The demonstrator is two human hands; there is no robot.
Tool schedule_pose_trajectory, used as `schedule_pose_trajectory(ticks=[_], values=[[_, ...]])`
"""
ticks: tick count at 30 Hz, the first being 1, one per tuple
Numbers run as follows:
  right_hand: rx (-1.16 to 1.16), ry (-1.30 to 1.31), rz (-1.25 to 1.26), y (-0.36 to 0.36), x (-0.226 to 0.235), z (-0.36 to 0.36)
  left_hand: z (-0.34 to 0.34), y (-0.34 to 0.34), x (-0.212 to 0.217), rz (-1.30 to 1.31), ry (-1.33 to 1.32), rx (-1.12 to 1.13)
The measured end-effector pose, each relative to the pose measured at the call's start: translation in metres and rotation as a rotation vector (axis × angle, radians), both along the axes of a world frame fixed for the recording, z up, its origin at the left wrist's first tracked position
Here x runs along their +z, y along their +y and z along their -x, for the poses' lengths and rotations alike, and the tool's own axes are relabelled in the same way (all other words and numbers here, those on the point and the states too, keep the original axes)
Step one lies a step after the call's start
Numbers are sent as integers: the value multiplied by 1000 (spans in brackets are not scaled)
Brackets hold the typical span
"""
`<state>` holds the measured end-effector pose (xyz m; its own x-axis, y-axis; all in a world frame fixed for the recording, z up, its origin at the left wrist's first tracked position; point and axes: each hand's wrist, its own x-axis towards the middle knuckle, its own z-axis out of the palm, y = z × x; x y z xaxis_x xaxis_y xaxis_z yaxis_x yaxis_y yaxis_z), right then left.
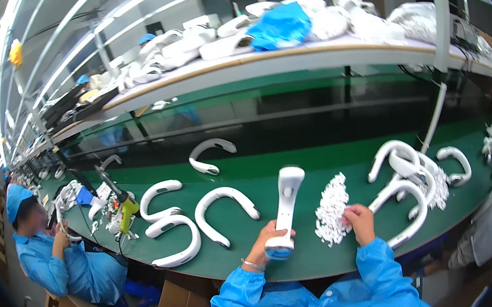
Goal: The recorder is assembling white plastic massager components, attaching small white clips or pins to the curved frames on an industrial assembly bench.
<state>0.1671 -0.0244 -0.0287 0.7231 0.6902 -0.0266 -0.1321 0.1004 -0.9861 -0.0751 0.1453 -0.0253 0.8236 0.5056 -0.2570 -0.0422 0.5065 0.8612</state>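
Observation:
My left hand (266, 241) grips a white neckband-shaped device (287, 197), held upright above the near edge of the green bench and seen almost edge-on. Its lower end shows a bluish face. Over to the right, my right hand (361, 223) is at the right side of a heap of small white plastic parts (332, 209). Thumb and fingers are pinched together there; whatever lies between the fingertips is too small to make out. Left of the held device lies a similar white U-shaped neckband (215, 210), on the bench and touched by neither hand.
More white neckbands (177, 249) lie leftward, and others are stacked at right (410, 178) around another heap of small parts. A green-yellow power tool (126, 209) stands at left, near a co-worker in blue (75, 267). A shelf (269, 53) loaded with white parts crosses above the bench.

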Motion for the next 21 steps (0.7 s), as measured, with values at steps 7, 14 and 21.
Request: schedule_pose_trajectory(ticks=[7,14,21], values=[[112,335,-113,-1,25,2,-30,-68,35,-12,-15,80],[180,310,-38,-15,30,11,-48,-76,27,-17,44,63],[155,-364,-49,-20,56,45,-61,-99,42,-9,-84,77]])
